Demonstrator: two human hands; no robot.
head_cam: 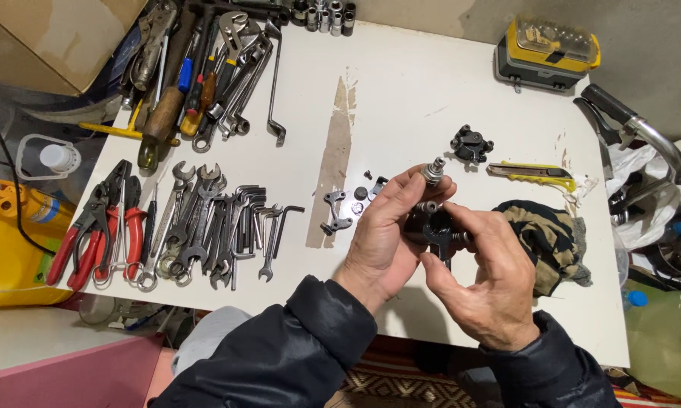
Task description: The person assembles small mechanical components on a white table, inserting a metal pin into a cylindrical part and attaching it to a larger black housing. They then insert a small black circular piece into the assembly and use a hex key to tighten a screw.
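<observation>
left hand [382,238] grips small metal part [433,171] above the bench [401,98] | right hand [484,276] clenched on black wrench [439,236] | part looks heavy, stiff, probably greasy — hold its body, not the threads

Both forearms enter from the lower edge of the frame, dark sleeves to the wrists, converging at centre. Left hand [382,234]: back up, fingers curled, thumb and forefinger tips pinched together at upper right. Right hand [492,283]: just right of it, touching, fingers bent inward, closed.
</observation>
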